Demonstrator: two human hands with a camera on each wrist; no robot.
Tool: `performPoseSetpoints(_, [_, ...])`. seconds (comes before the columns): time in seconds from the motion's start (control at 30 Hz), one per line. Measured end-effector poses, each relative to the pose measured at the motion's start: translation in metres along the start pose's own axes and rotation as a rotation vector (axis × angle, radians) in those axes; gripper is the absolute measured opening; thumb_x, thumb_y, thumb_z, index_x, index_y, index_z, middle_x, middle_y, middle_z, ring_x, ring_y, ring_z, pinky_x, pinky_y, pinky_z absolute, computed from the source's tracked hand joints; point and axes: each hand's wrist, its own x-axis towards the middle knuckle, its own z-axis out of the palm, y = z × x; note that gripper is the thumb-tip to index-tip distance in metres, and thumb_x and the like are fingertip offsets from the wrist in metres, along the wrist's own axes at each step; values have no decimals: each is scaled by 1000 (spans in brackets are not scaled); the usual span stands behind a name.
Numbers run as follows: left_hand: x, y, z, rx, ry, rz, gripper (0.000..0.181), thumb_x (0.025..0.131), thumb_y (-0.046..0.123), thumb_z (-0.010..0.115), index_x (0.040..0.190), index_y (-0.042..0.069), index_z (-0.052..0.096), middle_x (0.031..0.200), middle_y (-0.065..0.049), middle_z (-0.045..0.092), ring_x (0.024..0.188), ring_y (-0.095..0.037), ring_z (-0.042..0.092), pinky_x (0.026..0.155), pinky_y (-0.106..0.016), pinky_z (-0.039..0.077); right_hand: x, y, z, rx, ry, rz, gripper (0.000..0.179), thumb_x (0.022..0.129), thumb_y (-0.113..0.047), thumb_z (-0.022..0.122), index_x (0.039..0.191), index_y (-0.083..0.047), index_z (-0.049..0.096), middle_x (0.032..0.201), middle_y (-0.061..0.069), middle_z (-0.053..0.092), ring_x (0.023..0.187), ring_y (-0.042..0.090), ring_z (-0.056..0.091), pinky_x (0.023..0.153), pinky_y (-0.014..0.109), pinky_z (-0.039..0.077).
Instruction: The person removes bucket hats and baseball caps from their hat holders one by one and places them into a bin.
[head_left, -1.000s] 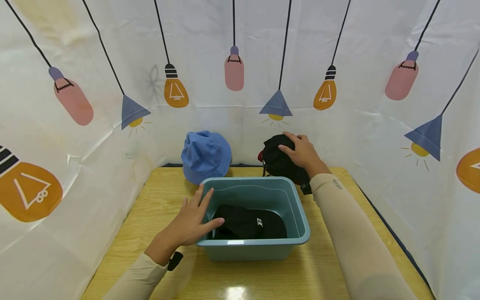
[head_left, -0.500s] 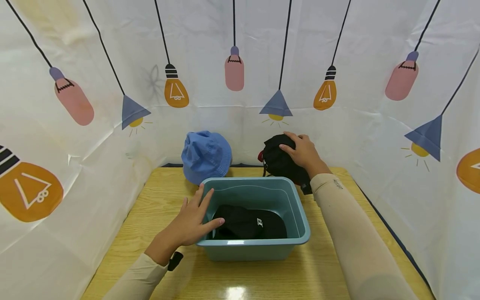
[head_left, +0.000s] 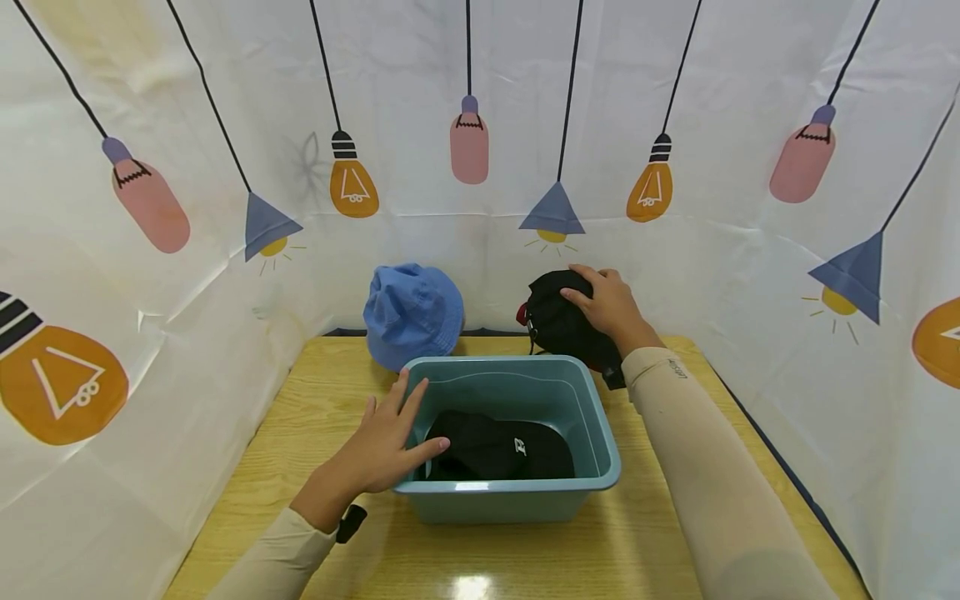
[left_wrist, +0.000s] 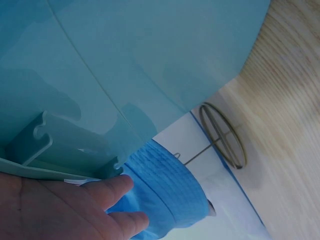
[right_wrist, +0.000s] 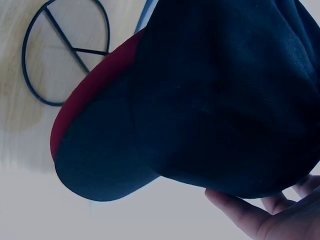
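Observation:
My left hand [head_left: 386, 437] rests on the left rim of the blue-green plastic bin [head_left: 517, 500], its fingers spread and straight. Inside the bin lies a black cap [head_left: 480, 446] with a small white emblem. Behind the bin on the right, my right hand [head_left: 603, 308] holds the crown of another black cap [head_left: 558, 317] from above, thumb on the near side. The right wrist view shows this cap's brim [right_wrist: 100, 145] with a red edge, and fingers [right_wrist: 240, 210] along its crown. A blue hat [head_left: 412, 312] sits at the back left.
Round wire stands appear in both wrist views, one stand [left_wrist: 222, 135] near the blue hat and one stand [right_wrist: 42, 95] by the held cap. The wooden table [head_left: 300, 417] meets a white sheet [head_left: 420, 217] printed with lamps at the back and sides.
The head view has shifted very slightly. Both hands, the caps and the bin stay where they are.

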Motion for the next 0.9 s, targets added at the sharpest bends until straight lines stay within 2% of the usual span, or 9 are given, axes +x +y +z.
performPoseSetpoints(0.27, [0, 0, 0, 1, -1, 0, 102, 95, 77, 49, 168, 16, 14, 174, -16, -1, 157, -42, 24, 120, -76, 4, 0, 1, 0, -12, 22, -8, 65, 105, -56, 52, 162, -28, 38, 155, 33, 36, 144, 54, 36, 114, 74, 31])
performPoseSetpoints(0.9, [-1, 1, -1, 3, 0, 6, 101, 95, 77, 49, 168, 16, 15, 174, -17, -1, 156, -42, 24, 120, -76, 6, 0, -1, -5, -2, -15, 21, 65, 107, -60, 42, 163, -30, 34, 159, 33, 32, 146, 56, 31, 114, 75, 28])
